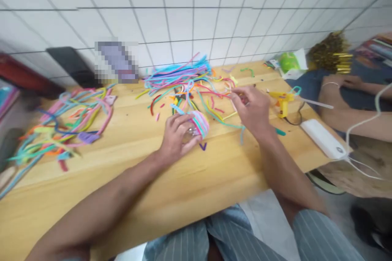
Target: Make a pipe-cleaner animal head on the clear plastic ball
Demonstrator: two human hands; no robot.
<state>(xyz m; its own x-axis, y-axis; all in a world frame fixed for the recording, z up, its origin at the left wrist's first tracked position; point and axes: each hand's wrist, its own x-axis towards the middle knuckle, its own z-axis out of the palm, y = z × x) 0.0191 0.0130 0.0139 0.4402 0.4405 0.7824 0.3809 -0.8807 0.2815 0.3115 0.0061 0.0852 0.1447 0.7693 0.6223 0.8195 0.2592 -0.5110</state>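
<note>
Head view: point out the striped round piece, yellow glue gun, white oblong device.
Striped round piece (201, 124): head view, on its striped side.
Yellow glue gun (282, 99): head view, mid-body.
White oblong device (322, 138): head view, middle of its top.

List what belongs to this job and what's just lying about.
Likely for the job:
striped round object, in the left hand
coloured fuzzy stems, some near the right hand
yellow glue gun

Apparently lying about:
white oblong device
gold tinsel
green packet
</note>
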